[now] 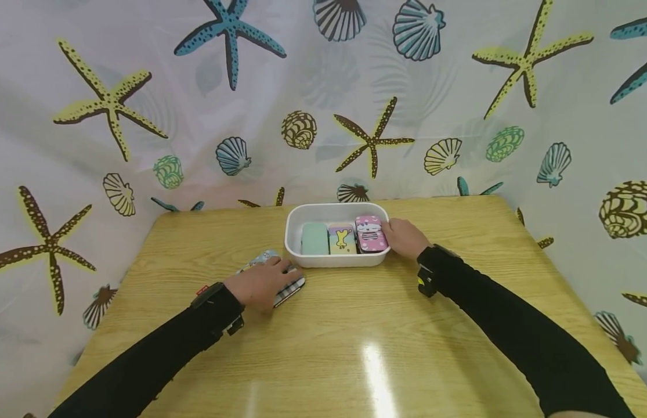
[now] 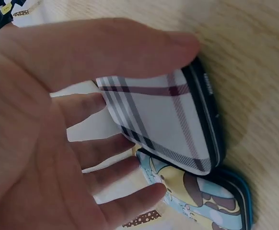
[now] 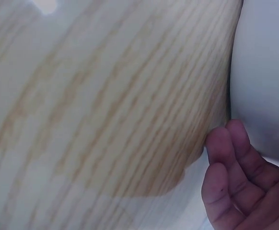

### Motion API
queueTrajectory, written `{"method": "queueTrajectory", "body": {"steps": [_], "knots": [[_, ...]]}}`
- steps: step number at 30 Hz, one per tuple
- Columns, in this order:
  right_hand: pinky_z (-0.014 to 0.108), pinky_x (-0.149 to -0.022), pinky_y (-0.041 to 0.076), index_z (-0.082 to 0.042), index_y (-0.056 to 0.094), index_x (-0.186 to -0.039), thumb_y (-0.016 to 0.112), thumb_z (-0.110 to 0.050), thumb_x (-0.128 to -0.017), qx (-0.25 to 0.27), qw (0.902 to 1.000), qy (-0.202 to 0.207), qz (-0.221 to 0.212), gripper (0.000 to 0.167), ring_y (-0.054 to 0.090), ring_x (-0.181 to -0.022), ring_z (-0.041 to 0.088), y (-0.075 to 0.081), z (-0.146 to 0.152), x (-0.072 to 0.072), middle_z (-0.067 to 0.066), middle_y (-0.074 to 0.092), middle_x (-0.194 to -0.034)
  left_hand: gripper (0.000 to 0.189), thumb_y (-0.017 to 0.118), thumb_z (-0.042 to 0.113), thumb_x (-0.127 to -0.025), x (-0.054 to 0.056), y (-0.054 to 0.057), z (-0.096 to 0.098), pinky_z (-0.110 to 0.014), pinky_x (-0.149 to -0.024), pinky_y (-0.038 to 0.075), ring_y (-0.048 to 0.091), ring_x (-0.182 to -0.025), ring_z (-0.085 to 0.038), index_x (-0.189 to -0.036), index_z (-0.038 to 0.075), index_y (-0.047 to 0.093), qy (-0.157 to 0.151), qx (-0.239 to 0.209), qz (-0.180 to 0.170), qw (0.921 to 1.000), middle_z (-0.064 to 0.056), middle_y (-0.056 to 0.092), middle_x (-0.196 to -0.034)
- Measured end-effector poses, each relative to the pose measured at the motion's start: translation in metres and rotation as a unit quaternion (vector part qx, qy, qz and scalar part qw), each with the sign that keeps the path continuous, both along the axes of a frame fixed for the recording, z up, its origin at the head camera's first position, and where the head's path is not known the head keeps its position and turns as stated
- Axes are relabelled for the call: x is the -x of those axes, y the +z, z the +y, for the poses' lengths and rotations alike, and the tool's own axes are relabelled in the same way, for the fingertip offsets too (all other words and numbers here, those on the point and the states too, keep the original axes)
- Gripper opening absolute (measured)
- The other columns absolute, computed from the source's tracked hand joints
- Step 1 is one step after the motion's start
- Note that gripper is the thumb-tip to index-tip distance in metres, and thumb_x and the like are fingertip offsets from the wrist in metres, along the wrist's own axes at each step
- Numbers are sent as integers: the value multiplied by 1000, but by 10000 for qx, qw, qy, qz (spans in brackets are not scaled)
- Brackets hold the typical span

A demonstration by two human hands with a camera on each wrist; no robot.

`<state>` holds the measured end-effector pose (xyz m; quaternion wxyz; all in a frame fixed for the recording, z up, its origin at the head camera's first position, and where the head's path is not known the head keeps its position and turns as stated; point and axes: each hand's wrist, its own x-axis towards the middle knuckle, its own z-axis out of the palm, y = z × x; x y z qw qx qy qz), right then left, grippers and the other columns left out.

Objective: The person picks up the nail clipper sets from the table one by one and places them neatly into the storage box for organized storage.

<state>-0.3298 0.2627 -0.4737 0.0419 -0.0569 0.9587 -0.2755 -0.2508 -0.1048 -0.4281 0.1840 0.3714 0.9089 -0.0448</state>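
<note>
My left hand point(image 1: 261, 283) hovers over a plaid zip case point(image 2: 154, 117), its thumb across the near side and its fingers spread loosely at the far edge. Beside it lies a light-blue case with a cartoon print point(image 2: 204, 194), partly covered in the head view. At the right end of a white plastic bin point(image 1: 336, 262), my right hand point(image 1: 405, 239) grips the wall, with curled fingers against the outside. Inside the bin stand a mint-green case point(image 1: 315, 238), a pastel case with a yellow figure point(image 1: 342, 240) and a pink cartoon case point(image 1: 371, 234).
Everything lies on a wood-grain table point(image 1: 323, 342). A small red item point(image 1: 202, 289) shows beside the left wrist. Behind and at the sides hangs a white cloth point(image 1: 302, 69) printed with starfish and shells.
</note>
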Motion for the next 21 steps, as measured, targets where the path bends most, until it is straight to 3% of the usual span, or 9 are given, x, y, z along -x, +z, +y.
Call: {"method": "queueTrajectory", "body": {"steps": [5, 10, 14, 21], "knots": [[34, -61, 42, -4, 59, -92, 27, -36, -109, 31, 10000, -23, 1, 49, 54, -64, 23, 1, 0, -1, 9, 56, -76, 94, 84, 23, -78, -2, 0, 3, -46, -98, 49, 42, -133, -33, -157, 19, 34, 45, -32, -76, 10000, -16, 36, -155], [33, -58, 42, -4, 59, -93, 26, -37, -108, 63, 10000, -12, -47, 49, 54, -61, 21, -1, 0, 0, 9, 56, -75, 104, 92, 41, -70, -8, 0, 8, -47, -101, 48, 39, -138, -32, -156, 20, 37, 248, -193, -247, 9992, -16, 33, -158], [33, -58, 42, -4, 59, -94, 26, -37, -108, 79, 9999, -59, -85, 48, 53, -61, 21, 0, -1, -1, 8, 55, -75, 112, 96, 39, -64, -11, 0, 9, -47, -102, 48, 39, -141, -33, -157, 24, 36, 181, -206, -214, 9994, -12, 30, -161], [33, -57, 42, -4, 59, -95, 27, -37, -108, 110, 9997, -126, -176, 47, 54, -61, 21, 4, -3, -4, 8, 55, -76, 103, 90, 36, -71, -10, -2, 9, -42, -96, 50, 51, -124, -28, -157, 25, 34, 93, -185, -182, 9996, -12, 35, -157]]}}
